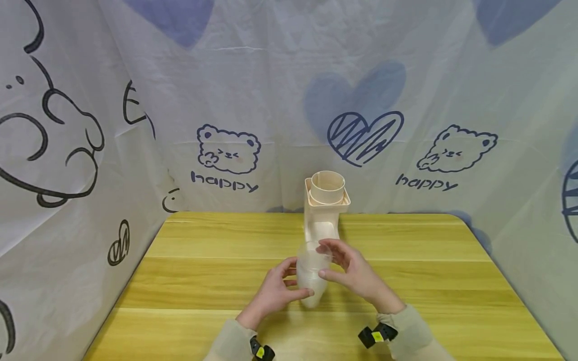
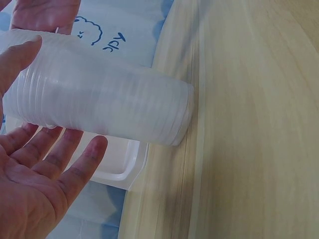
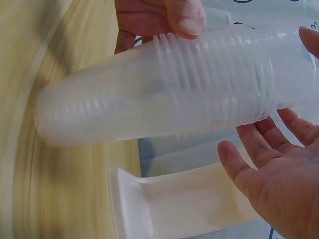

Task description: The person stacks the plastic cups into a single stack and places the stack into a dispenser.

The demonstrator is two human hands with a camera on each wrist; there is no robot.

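A stack of nested clear plastic cups (image 1: 311, 278) is between both hands in front of the cream-coloured stand, tilted with its closed, rounded end toward the person. My left hand (image 1: 276, 290) holds the stack from the left, thumb on the near side and fingers around behind it. On the other side, my right hand (image 1: 353, 273) grips near the rims, thumb and fingertips at the plastic. The left wrist view shows the ridged rims of the cups (image 2: 99, 94) by the palm. In the right wrist view, the left thumb presses the stack (image 3: 199, 89) from above.
Just beyond the hands stands a cream plastic stand (image 1: 321, 230) with a round, open tube (image 1: 328, 188) on top, close to the back edge. The wood-grain table (image 1: 203, 281) meets a white curtain (image 1: 271, 100) with printed bears and hearts behind and along the left.
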